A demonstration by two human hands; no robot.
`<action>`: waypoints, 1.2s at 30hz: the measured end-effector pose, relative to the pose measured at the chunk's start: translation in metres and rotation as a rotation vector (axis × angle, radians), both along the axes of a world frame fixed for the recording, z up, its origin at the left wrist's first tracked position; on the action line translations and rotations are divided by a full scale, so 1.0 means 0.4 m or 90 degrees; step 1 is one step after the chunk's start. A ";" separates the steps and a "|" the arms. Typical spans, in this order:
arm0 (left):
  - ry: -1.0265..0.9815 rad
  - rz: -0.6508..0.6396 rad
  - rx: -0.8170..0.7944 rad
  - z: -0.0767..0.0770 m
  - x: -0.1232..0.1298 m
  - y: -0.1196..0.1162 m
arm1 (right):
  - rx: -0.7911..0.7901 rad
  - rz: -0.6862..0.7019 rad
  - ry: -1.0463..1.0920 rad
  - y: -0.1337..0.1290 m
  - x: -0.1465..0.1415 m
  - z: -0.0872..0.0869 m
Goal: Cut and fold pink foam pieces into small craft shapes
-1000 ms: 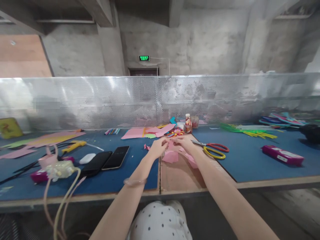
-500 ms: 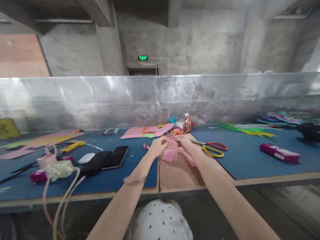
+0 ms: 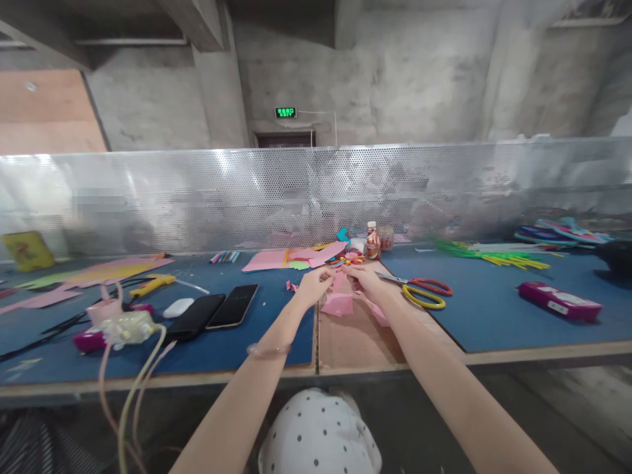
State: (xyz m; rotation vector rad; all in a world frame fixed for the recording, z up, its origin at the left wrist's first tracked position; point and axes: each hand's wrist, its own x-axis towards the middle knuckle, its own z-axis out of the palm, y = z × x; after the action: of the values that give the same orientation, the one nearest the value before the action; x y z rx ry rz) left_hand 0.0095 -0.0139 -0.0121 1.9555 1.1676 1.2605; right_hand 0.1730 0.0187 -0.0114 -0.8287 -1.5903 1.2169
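My left hand (image 3: 315, 287) and my right hand (image 3: 369, 283) face each other over the bare brown strip of the table. Both have their fingers pinched together on a small piece of pink paper (image 3: 340, 283), much of it hidden by the fingers. Below the hands lies a loose folded piece of pink paper (image 3: 338, 305), with another scrap (image 3: 379, 316) partly behind my right wrist. Scissors (image 3: 423, 296) with one red and one yellow handle lie just right of my right hand. Small pink scraps (image 3: 291, 286) sit left of my left hand.
Pink sheets (image 3: 266, 260), a bottle (image 3: 372, 241) and a jar (image 3: 386, 237) stand beyond the hands. On the left are two black phone-like devices (image 3: 233, 306), a yellow glue gun (image 3: 153, 286) and cables. A purple box (image 3: 559, 301) and green-yellow sticks (image 3: 513, 257) lie right.
The whole view has shifted slightly as the head turned a little left. My hands stay pinched together at nearly the same place, with only slight finger movement.
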 end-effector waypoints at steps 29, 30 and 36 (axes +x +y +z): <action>-0.116 0.023 -0.115 0.031 -0.002 -0.012 | -0.022 0.105 -0.116 -0.050 -0.015 0.020; -0.117 0.022 -0.118 0.030 -0.003 -0.011 | -0.032 0.107 -0.103 -0.049 -0.015 0.020; -0.153 0.022 -0.135 0.021 -0.009 -0.001 | -0.075 0.161 -0.058 -0.034 -0.011 0.019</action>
State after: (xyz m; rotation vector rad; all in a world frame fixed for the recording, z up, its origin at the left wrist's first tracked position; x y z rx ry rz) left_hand 0.0060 -0.0143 -0.0037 1.5906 1.1639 1.2912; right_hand 0.1687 0.0051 -0.0038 -0.7828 -1.7495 1.4823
